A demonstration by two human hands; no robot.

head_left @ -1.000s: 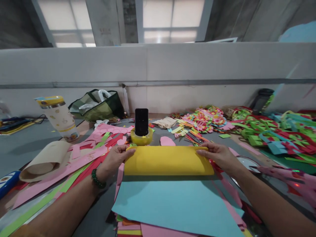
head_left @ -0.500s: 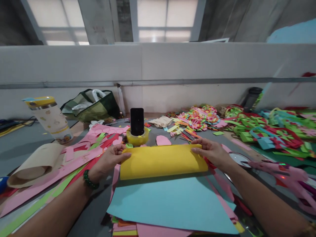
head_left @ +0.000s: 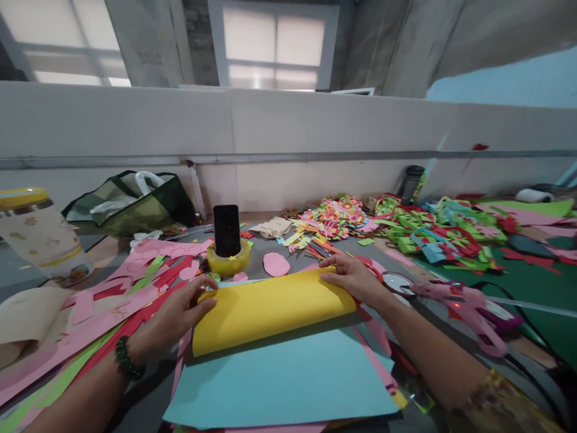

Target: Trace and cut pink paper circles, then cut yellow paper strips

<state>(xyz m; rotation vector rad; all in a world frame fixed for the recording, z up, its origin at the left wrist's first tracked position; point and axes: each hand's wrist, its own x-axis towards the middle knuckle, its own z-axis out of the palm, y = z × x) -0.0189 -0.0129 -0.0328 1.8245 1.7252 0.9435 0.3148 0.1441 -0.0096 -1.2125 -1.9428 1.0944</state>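
Observation:
A folded yellow sheet [head_left: 270,307], perhaps felt or craft foam, lies across the upper part of a light blue sheet [head_left: 283,385]. My left hand [head_left: 183,310] pinches its far left corner between thumb and fingers. At the far right corner, my right hand [head_left: 354,278] grips it the same way. Under the blue sheet is a stack of coloured sheets, with pink and yellow edges showing. Just beyond the yellow sheet, a phone [head_left: 226,230] stands upright in a yellow tape roll [head_left: 229,258], beside a pink oval cutout [head_left: 276,264].
Pink, green and red strips [head_left: 130,288] spread on the left near a tumbler [head_left: 45,237] and a bag [head_left: 130,204]. A pink glue gun [head_left: 469,310] lies right of my right arm. Colourful cutouts [head_left: 336,216] and green-red felt pieces [head_left: 433,231] are heaped behind.
The view has turned to the right, so things appear shifted left. The yellow sheet now looks slightly tilted, its left end nearer me. Both hands still hold its corners.

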